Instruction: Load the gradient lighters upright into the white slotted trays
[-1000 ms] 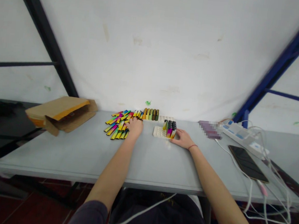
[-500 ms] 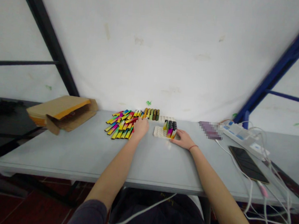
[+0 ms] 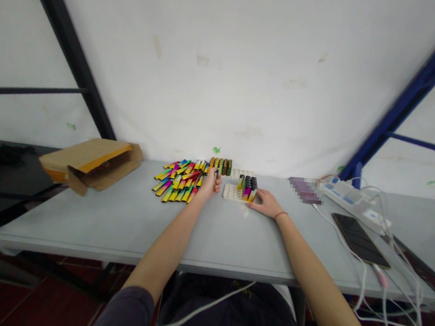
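Observation:
My left hand [image 3: 208, 185] is closed around a lighter [image 3: 216, 174], held upright between the loose pile and the white tray. Shiny multicoloured lighters [image 3: 178, 185] lie in a loose heap to its left. Several black-topped lighters [image 3: 250, 187] stand upright in the right part of the white holed tray [image 3: 231, 192], whose left holes show bare. At that tray's right end rests my right hand [image 3: 267, 204], thumb along the near edge and fingers at its right side; whether it pinches the tray or the end lighters is too small to tell.
Behind, against the wall, stand gold-topped lighters [image 3: 222, 166] in rows beside another white tray [image 3: 242, 173]. An opened brown paper package [image 3: 93, 161] lies at the left. On the right are a black phone [image 3: 360, 239], a blurred purple item [image 3: 305, 190], a power strip [image 3: 355, 203] and white cables.
My left hand has moved slightly right, away from the loose heap, and turned, with a lighter now showing upright in its fingers. The right hand has stayed at the tray.

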